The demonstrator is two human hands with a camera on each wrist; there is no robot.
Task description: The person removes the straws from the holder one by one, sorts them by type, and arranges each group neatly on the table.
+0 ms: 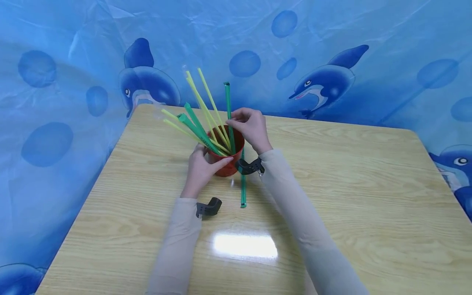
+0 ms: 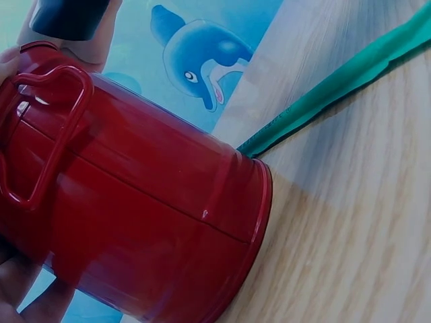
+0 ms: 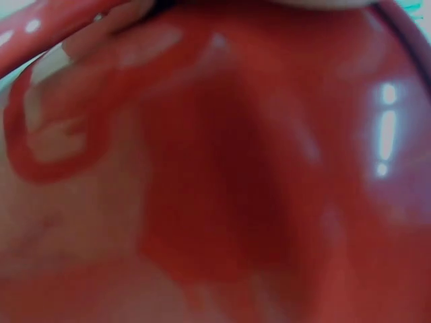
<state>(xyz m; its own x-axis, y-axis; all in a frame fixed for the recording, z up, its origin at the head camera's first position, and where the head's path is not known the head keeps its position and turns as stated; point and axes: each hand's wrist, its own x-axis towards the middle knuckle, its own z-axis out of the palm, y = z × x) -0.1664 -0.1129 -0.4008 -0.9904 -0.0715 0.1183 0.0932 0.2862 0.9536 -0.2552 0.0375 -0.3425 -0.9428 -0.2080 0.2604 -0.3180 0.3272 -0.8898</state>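
Note:
A red metal bucket [image 1: 225,170] stands on the table, and my left hand [image 1: 200,169] grips its side, thumb across the front near the rim. Leaning out of it are several yellow straws [image 1: 207,90] and green-wrapped straws [image 1: 198,130]. With thumb and fingers, my right hand [image 1: 253,128] pinches an upright green-wrapped straw [image 1: 227,98] whose lower end is inside the bucket. Another green-wrapped straw [image 1: 243,190] lies on the table, partly behind the bucket. The left wrist view shows the bucket's wire handle [image 2: 79,111]. Blurred red bucket wall [image 3: 236,168] fills the right wrist view.
The wooden table [image 1: 350,196] reaches far to the right of the bucket and toward me. A blue dolphin-print sheet [image 1: 221,32] hangs behind the table and along its left side. Each wrist carries a black camera band [image 1: 209,207].

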